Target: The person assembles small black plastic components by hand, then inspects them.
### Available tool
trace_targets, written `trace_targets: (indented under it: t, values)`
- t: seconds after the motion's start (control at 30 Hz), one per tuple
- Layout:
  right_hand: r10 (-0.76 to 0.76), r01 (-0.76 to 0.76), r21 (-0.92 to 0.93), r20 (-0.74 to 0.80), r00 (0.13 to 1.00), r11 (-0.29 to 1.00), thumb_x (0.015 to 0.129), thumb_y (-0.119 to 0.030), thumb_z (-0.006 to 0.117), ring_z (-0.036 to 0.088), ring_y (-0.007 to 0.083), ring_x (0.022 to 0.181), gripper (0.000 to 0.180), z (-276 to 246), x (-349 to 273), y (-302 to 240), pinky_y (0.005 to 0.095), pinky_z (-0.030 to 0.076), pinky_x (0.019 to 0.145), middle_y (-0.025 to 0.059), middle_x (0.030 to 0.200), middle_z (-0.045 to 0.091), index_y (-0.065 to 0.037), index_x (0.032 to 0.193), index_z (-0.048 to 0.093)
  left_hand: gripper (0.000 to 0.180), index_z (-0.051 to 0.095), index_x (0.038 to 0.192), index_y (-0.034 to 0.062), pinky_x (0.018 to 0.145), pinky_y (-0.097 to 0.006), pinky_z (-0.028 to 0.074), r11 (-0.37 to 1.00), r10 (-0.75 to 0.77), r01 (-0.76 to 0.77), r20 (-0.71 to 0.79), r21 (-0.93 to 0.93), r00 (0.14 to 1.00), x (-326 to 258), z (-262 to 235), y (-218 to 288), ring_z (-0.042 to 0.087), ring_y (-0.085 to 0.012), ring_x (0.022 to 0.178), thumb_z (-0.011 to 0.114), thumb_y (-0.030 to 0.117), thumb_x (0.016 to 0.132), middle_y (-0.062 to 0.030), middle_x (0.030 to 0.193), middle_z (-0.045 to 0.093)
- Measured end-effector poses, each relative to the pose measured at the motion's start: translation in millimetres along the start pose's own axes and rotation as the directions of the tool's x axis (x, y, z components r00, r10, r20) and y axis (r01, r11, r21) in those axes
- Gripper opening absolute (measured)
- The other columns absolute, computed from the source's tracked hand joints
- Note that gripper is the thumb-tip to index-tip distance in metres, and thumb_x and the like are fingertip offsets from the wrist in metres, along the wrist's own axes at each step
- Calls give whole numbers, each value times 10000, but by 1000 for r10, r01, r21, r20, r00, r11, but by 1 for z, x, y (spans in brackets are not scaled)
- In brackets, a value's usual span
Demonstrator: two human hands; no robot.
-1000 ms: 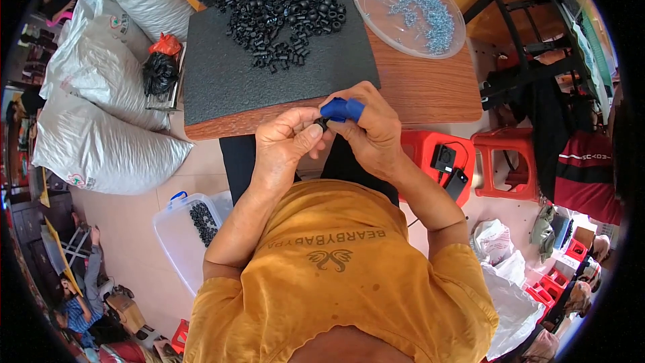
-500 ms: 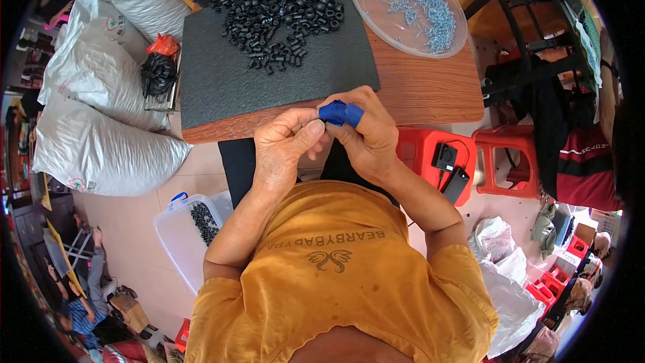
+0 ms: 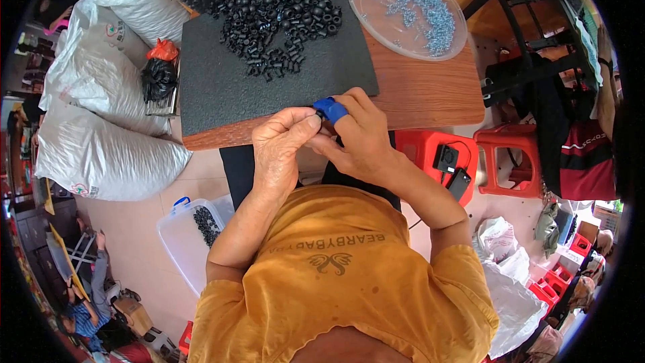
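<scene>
Change since earlier frame: little is altered — both hands are kept together at the near edge of the table, and the blue-wrapped fingertip is held in much the same spot.
Left hand (image 3: 285, 144): fingers are curled and pressed together, thumb and forefinger pinched on something small and dark at the tips; what it is cannot be told, since it is hidden between the fingers.
Right hand (image 3: 363, 144): fingers are bent toward the left fingertips, touching them; one fingertip is covered by a blue finger cot (image 3: 330, 109), which is pressed against the pinched piece.
Piece in hand: held between the two sets of fingertips, just above the near rim of the black foam mat (image 3: 228, 87).
Beyond the fingertips: a heap of small black parts (image 3: 279, 23) is spread over the far half of the mat, well apart from the hands.
Beyond and to the right of the fingers: a clear round tray (image 3: 457, 33) of small pale blue bits is set on the wooden table (image 3: 423, 94).
Below the left forearm: a clear plastic box (image 3: 185, 235) holding a few black parts is stood on the floor.
Progress, as judged: only a small share seems finished — the box is barely filled, while the heap on the mat is large; most is left.
</scene>
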State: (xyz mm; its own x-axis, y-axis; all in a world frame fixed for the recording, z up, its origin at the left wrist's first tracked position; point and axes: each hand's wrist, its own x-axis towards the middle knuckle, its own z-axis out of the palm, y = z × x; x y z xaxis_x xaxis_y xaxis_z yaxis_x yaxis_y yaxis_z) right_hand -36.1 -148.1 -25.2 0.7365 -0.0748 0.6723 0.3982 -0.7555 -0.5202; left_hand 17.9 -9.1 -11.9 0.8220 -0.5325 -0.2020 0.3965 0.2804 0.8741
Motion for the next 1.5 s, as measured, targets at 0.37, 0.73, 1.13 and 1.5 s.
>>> trace_targets:
  t: [0.37, 0.73, 1.13, 1.5]
  values:
    - [-297, 294, -162, 5, 955, 942, 602, -110, 723, 447, 270, 612, 293, 4, 5, 11, 378, 374, 523, 105, 658, 422, -48, 662, 443, 148, 678, 929, -56, 654, -215, 466, 997, -18, 16, 23, 73, 1000, 1, -8, 3, 602, -88, 700, 650, 80, 881, -60, 825, 679]
    - [-303, 308, -170, 58, 951, 936, 616, -130, 732, 441, 277, 643, 300, 1, 6, 17, 387, 370, 545, 116, 680, 420, -39, 675, 452, 211, 661, 963, -78, 606, -257, 498, 995, -71, 62, 110, 84, 991, 4, -19, -4, 622, -154, 625, 602, 122, 932, -108, 764, 669]
    - [-242, 257, -124, 122, 963, 958, 591, -101, 703, 442, 280, 650, 282, -5, 4, 16, 385, 369, 549, 124, 674, 423, -43, 624, 429, 200, 678, 957, -87, 584, -275, 525, 986, 10, -23, 79, 167, 997, 4, -20, -7, 637, -169, 622, 663, 99, 885, -143, 797, 698]
    - [-173, 224, -167, 275, 946, 960, 666, -136, 632, 475, 288, 704, 179, -15, 8, 9, 384, 391, 586, 133, 687, 459, -28, 653, 491, 194, 678, 982, -63, 628, -223, 493, 950, 34, -73, 130, 305, 991, 2, -17, -3, 611, -106, 674, 684, 103, 882, -76, 798, 685]
